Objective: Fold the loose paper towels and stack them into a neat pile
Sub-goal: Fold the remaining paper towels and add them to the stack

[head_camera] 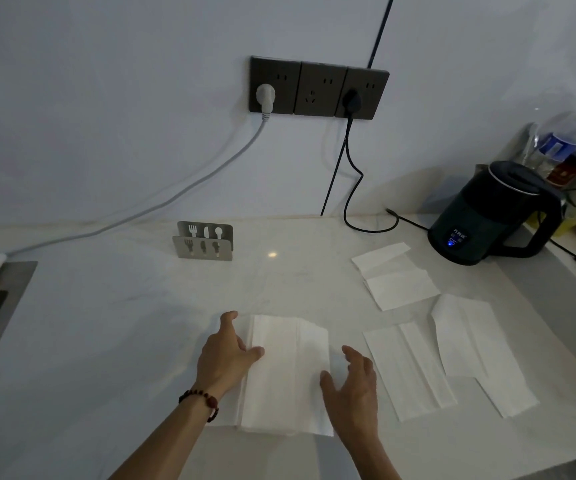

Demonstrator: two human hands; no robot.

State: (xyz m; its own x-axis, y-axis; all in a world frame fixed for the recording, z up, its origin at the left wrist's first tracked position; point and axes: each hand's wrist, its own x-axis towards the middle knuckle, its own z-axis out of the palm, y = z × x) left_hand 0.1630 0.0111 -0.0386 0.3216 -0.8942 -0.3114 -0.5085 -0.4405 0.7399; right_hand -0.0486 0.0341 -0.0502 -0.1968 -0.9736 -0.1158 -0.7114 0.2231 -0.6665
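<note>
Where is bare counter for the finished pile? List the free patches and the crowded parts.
Free: the wide stretch of counter left of the left hand, from the metal napkin holder toward the near edge; also the strip between that holder and the folded towel. Crowded: right of the right hand, where loose towels reach toward the kettle.

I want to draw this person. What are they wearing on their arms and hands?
Both forearms are bare, with no sleeves in view. The left wrist has a bracelet of round, dark reddish-brown beads, just below the left hand. The right hand and its wrist have nothing on them. No rings, watch or gloves show on either hand.
</note>
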